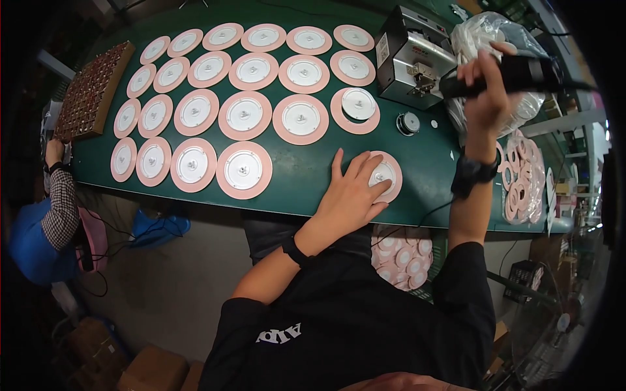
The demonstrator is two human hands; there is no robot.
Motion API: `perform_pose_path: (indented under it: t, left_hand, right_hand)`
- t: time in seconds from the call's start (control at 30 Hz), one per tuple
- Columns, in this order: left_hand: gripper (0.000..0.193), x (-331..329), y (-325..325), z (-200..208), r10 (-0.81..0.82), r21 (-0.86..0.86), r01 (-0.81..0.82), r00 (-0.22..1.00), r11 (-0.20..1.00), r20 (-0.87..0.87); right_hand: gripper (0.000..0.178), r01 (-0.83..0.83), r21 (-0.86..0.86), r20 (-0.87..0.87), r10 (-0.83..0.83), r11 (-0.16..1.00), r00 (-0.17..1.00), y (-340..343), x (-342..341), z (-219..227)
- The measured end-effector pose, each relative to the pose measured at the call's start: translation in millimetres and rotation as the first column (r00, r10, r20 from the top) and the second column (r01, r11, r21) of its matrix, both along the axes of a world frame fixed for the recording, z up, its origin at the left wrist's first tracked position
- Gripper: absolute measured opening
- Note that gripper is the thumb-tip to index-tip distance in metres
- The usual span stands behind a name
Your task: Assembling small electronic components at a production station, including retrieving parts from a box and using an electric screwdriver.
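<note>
My left hand (355, 189) lies with its fingers spread over a white disc with a pink ring around it (396, 174), near the front edge of the green table. Part of that disc is hidden under the fingers. Raised at the upper right, my right hand (488, 91) is wrapped around a black, corded electric screwdriver (521, 75). Several more pink-ringed white discs (244, 114) lie in rows to the left. On one pink ring (373, 124), the white disc (358, 104) sits off-centre.
A silver-and-black screw feeder (414, 62) stands behind a small round metal part (409, 122). Plastic bags (502, 36) and bagged pink rings (521, 176) are at the right. Below the table is a crate of pink-and-white discs (401, 257). Another person's hand (55, 151) touches a partitioned box (91, 98).
</note>
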State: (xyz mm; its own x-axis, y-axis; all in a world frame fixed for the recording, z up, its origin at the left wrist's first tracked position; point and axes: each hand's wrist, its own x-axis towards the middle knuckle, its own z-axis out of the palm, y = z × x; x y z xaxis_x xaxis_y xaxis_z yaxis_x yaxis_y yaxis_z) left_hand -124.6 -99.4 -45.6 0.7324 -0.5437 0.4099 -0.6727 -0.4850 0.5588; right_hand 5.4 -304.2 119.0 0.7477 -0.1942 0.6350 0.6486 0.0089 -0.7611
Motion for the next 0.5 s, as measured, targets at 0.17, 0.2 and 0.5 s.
perform_pose_path:
  t: [0.17,0.2,0.5]
  left_hand:
    - [0.040,0,0,-1,-0.011,-0.002,0.011,1.000,1.000,-0.001]
    - [0.040,1,0,-1,-0.008,0.008,0.008,1.000,1.000,-0.005]
    - [0.040,1,1,-1,0.001,0.010,0.000,0.999,1.000,-0.037]
  right_hand:
    - [0.024,0.056,0.017,-0.061,-0.054,0.998,0.997,-15,52,-6]
    - [0.024,0.061,0.015,-0.060,-0.060,0.998,0.996,-16,48,-6]
    - [0.031,-0.210,0.017,-0.052,0.210,0.978,0.976,13,-89,-27]
